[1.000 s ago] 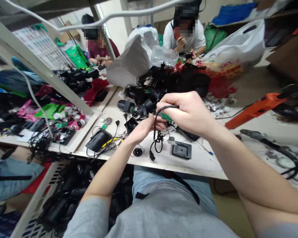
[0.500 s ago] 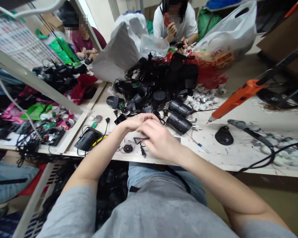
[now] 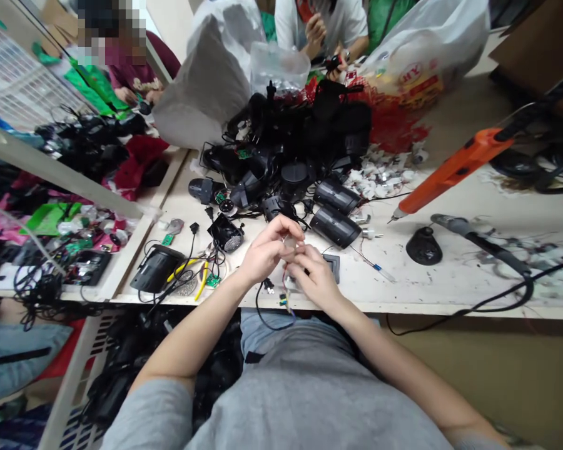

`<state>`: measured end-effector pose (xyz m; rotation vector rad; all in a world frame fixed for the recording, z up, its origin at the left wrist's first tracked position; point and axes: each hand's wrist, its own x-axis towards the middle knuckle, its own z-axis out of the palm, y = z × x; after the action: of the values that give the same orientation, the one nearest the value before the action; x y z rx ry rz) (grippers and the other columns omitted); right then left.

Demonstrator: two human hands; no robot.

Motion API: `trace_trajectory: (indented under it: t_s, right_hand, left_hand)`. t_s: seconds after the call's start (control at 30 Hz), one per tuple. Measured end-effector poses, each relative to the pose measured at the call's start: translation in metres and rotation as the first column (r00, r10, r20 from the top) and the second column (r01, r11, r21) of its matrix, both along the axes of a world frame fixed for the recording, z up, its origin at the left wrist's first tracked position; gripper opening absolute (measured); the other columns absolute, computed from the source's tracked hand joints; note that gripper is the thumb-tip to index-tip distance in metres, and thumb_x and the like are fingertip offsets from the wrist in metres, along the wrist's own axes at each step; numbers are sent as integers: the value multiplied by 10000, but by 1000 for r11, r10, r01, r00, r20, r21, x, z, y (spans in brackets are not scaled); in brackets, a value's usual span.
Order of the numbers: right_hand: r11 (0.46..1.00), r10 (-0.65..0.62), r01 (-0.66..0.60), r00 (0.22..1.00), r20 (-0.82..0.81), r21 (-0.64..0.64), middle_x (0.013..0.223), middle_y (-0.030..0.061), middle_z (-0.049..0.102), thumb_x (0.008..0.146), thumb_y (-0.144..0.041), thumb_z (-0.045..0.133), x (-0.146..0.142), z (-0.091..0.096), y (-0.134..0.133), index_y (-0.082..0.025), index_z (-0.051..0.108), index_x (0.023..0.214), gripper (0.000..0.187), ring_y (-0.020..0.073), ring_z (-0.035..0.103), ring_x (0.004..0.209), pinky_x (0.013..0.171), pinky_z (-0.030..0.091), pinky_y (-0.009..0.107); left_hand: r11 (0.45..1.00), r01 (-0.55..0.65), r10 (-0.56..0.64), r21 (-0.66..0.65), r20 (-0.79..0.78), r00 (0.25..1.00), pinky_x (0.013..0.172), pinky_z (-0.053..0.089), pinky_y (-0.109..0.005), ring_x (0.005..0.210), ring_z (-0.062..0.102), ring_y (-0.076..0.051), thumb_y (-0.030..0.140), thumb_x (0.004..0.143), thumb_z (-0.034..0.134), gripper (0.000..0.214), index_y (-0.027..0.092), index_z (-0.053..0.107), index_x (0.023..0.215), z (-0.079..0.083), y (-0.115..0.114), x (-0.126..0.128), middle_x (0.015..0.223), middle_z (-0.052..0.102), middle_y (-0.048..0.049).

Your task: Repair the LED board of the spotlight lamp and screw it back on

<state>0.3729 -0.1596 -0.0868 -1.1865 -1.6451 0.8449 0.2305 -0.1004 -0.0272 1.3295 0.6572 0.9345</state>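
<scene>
My left hand (image 3: 268,251) and my right hand (image 3: 316,278) meet at the fingertips above the front of the bench. Between them is a small pale, partly translucent part (image 3: 289,243), its kind unclear and mostly covered by fingers. Thin wires (image 3: 286,284) hang beneath the hands to a small yellow-and-blue component (image 3: 283,300) at the bench edge. A black plug (image 3: 268,287) lies below my left hand, its cable looping over the edge. Just beyond my right hand rests a dark grey rectangular piece (image 3: 333,267). Black cylindrical housings (image 3: 335,227) lie behind it.
Black parts (image 3: 304,134) are heaped at the back. An orange electric screwdriver (image 3: 455,169) hangs at right, above a black teardrop-shaped piece (image 3: 425,247). Yellow-handled pliers (image 3: 201,280) and a black housing (image 3: 156,269) lie at left. Two other people work across the bench.
My hands, overlapped before, have moved apart to meet at the fingertips around the pale part. The dark frame-like piece under my right hand no longer shows there. The view has shifted slightly.
</scene>
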Motion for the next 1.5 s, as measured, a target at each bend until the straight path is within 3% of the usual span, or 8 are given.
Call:
trace_trajectory:
  t_s: [0.17, 0.4, 0.7, 0.83, 0.97, 1.13, 1.37, 1.5]
  right_hand:
    - [999, -4, 5, 1000, 15, -46, 644, -2, 604, 1019, -301, 385, 8, 5, -16, -212, 537, 728, 341, 137, 606, 620, 625, 469, 245]
    - [999, -41, 40, 982, 185, 12, 570, -23, 518, 990, -311, 492, 46, 3, -39, -206, 520, 647, 359, 111, 478, 526, 548, 334, 254]
    - [944, -112, -156, 675, 729, 289, 691, 29, 597, 1003, -366, 535, 98, -7, -43, -192, 618, 706, 354, 162, 539, 663, 613, 360, 309]
    - [957, -213, 60, 811, 544, 285, 770, 42, 625, 1007, -324, 518, 117, -13, -29, -199, 643, 801, 272, 183, 588, 753, 713, 467, 308]
    - [871, -491, 382, 682, 542, 308, 984, 126, 636, 946, -229, 512, 134, -26, 4, -166, 679, 1099, 235, 274, 591, 931, 848, 510, 414]
    - [888, -430, 418, 609, 667, 191, 1042, 176, 592, 871, -207, 533, 144, -43, 38, -123, 692, 1172, 351, 329, 554, 950, 864, 523, 501]
    - [833, -550, 532, 760, 346, 154, 995, 94, 611, 849, -318, 655, 140, -16, 6, -191, 692, 1045, 236, 239, 627, 853, 867, 577, 460]
    - [972, -145, 123, 984, -100, -198, 1062, 55, 716, 845, -376, 719, 116, 0, -12, -245, 686, 1062, 256, 213, 698, 967, 881, 608, 376]
  left_hand:
    - [998, 42, -52, -50, -206, 977, 994, 464, -381, 1167, 600, -245, 129, 722, 600, 398, 234, 655, 1102, 3, -5, -13, 1190, 665, -53]
    - [982, -18, -48, -189, -342, 939, 743, 506, -264, 833, 634, -145, 256, 733, 794, 473, 189, 594, 1157, -22, -19, -9, 994, 639, -25]
    - [974, 22, 121, 227, -594, 795, 772, 504, -305, 800, 624, -177, 167, 838, 679, 140, 192, 665, 975, -61, -30, 42, 851, 678, -13]
    - [867, 47, 295, 497, -586, 755, 877, 502, -371, 952, 605, -228, 232, 898, 637, 142, 175, 672, 1024, -71, -30, 44, 967, 648, -74]
    - [820, 53, 361, 570, -587, 724, 896, 495, -394, 981, 577, -232, 235, 928, 582, 194, 161, 659, 1090, -78, -33, 43, 1008, 595, -87]
    - [799, 140, 358, 585, -649, 671, 889, 493, -426, 958, 543, -248, 279, 916, 624, 236, 144, 652, 1108, -72, -38, 42, 1014, 575, -92]
    - [826, 228, 250, 515, -698, 672, 894, 510, -428, 1011, 545, -259, 242, 866, 715, 312, 155, 629, 1153, -67, -39, 36, 1077, 564, -99]
    - [843, 170, 267, 510, -672, 691, 917, 500, -426, 1017, 543, -253, 208, 839, 733, 337, 168, 604, 1148, -68, -40, 38, 1063, 575, -80]
